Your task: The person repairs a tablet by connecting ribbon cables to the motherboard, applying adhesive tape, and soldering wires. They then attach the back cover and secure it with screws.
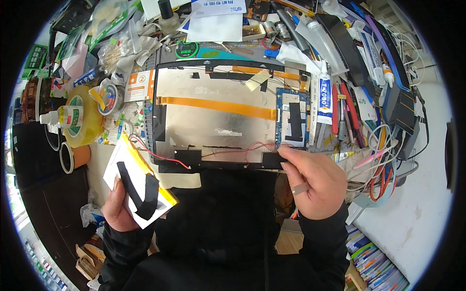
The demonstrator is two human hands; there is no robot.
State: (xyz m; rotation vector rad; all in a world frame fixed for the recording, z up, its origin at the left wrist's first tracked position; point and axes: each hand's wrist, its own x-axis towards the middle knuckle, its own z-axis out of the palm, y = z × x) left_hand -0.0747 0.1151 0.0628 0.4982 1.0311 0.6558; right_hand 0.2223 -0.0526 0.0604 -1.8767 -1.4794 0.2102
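This seems an electronics workshop, given the opened tablet (213, 128), glue tube (324, 99) and crowded hand tools (335, 109).

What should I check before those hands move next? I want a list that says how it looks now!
1. Left hand holding the white pack: ok.
2. Pack's red wire joined at its far end: cannot tell; that end lies at the left black block.
3. Right hand gripping the thin red wires: cannot tell; the hand hides the spot.
4. Orange ribbon lying across the metal panel: ok.
5. Room at the panel's right: not ok; a white-and-blue tube lies close beside it.
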